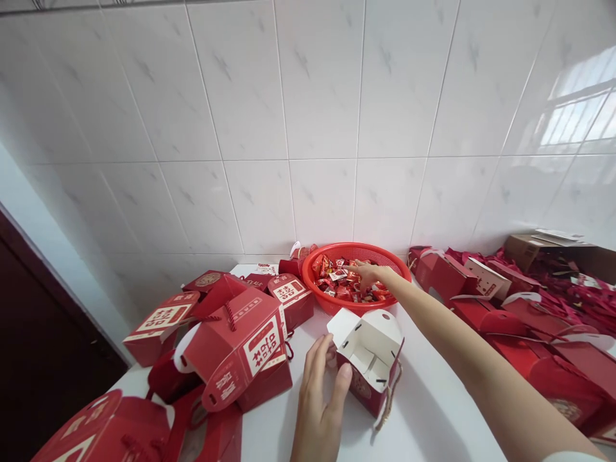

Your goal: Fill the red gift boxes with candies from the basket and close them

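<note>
A small gift box (368, 359) stands on the white table with its top flaps up; its inside is white and bare, and a twisted cord hangs at its right. My left hand (320, 388) is at the box's left near corner, thumb in front and fingers along the left side, spread apart rather than clenched. Beyond the box, a red plastic basket (321, 301) holds many small wrapped candies (339, 276). Over the candies reaches my right hand (369, 273), its fingers stretched out towards the pile. No candy shows clearly in it.
Red boxes with printed characters (262, 340) are heaped on the left. More red boxes (500, 321) lie at the right, partly behind my right forearm. A brown carton (524, 253) stands at the far right. A tiled wall (322, 192) closes the back.
</note>
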Action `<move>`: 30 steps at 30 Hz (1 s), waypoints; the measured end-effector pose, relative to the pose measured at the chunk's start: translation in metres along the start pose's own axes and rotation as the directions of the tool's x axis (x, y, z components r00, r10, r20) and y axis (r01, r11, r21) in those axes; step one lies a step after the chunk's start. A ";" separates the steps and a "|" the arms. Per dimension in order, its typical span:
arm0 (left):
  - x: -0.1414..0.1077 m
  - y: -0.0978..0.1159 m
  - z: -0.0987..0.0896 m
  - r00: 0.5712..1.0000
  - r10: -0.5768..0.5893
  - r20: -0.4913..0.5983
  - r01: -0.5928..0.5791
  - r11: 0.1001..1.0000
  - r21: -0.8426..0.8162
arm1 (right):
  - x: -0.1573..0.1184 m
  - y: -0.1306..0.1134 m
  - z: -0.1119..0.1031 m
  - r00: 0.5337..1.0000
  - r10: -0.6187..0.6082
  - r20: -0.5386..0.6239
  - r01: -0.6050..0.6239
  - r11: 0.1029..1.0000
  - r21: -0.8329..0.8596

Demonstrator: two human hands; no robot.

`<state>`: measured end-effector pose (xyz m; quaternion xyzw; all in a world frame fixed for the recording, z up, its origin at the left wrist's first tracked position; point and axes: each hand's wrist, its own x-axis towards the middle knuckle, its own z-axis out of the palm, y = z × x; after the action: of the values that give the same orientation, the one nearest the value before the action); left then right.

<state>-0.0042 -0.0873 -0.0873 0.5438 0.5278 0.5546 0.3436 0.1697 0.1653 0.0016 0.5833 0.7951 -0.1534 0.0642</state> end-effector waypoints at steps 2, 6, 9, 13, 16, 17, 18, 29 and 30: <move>0.001 -0.002 0.000 1.000 0.012 -0.015 -0.012 1.000 -0.005 | 0.004 -0.003 0.001 0.998 -0.011 0.054 0.011 1.000 0.007; 0.001 -0.003 0.000 1.000 0.003 -0.023 -0.004 0.999 -0.051 | 0.009 -0.008 0.009 0.998 -0.037 0.045 0.035 0.999 0.036; 0.001 -0.002 0.000 1.000 -0.002 -0.016 0.001 0.998 -0.065 | 0.007 -0.008 0.014 0.997 -0.072 0.027 0.068 0.990 0.121; -0.001 0.003 0.000 0.999 -0.020 -0.040 0.016 0.996 -0.087 | -0.003 -0.003 0.012 0.986 -0.132 -0.098 0.157 0.932 0.327; -0.001 0.006 -0.002 0.998 -0.044 -0.050 0.039 0.995 -0.094 | -0.014 0.002 0.008 0.956 -0.140 -0.256 0.254 0.831 0.494; -0.001 0.006 -0.003 0.998 -0.045 -0.046 0.041 0.995 -0.093 | -0.019 0.003 0.006 0.944 -0.138 -0.300 0.289 0.788 0.544; 0.000 0.006 -0.003 0.998 -0.046 -0.033 0.043 0.995 -0.091 | -0.024 0.003 0.004 0.931 -0.140 -0.337 0.324 0.741 0.589; -0.001 0.017 -0.006 0.960 -0.098 -0.263 -0.027 0.900 -0.434 | -0.141 -0.060 0.012 0.678 -0.649 -0.344 0.633 0.278 0.723; -0.001 0.017 -0.007 0.955 -0.141 -0.260 -0.003 0.875 -0.485 | -0.149 -0.068 0.019 0.633 -0.687 -0.356 0.686 0.286 0.669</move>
<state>-0.0073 -0.0934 -0.0698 0.3356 0.4375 0.7282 0.4070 0.1500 0.0058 0.0368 0.1539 0.8233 -0.4823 -0.2569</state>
